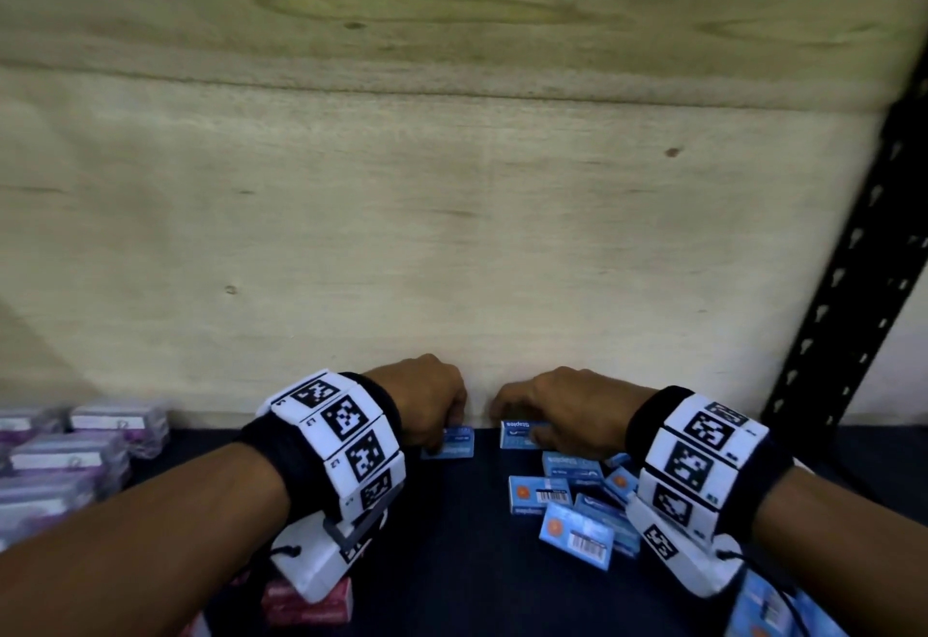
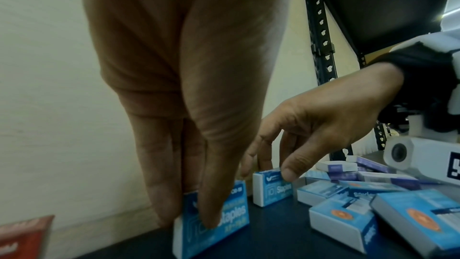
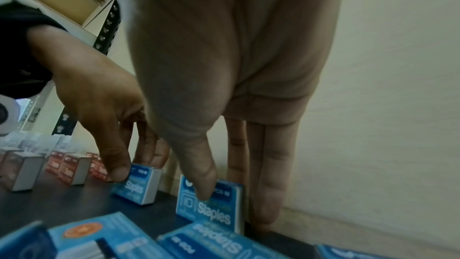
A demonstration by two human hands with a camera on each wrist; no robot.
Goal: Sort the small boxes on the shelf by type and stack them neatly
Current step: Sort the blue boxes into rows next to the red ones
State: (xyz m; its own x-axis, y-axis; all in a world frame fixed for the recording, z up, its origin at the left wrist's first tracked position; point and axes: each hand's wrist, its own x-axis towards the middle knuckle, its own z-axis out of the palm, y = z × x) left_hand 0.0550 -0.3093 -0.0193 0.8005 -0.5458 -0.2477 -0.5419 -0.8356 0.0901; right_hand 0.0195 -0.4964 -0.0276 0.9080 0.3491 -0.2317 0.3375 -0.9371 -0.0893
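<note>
Left hand (image 2: 174, 86) pinching one blue staples box (image 2: 214, 222), right hand (image 3: 236, 66) pinching another (image 3: 211, 204). Probably small, stiff, a bit heavy; best held by flat sides.

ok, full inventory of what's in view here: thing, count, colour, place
held staples boxes: 2, blue, on edge on the shelf by the back wall, one under the left hand, one under the right
loose staples boxes: several, exact count unclear, blue, jumbled heap on the right of the shelf
red boxes: a few, red with white ends, standing left of the held boxes
purple boxes: several, purple and white, blurred, far left
shelf: 1, dark surface
back wall: 1, pale wood
upright: 1, black perforated metal, right side
wrist bands: 2, black with white marker tiles
left hand: pinches one blue box
right hand: pinches the other blue box
</note>
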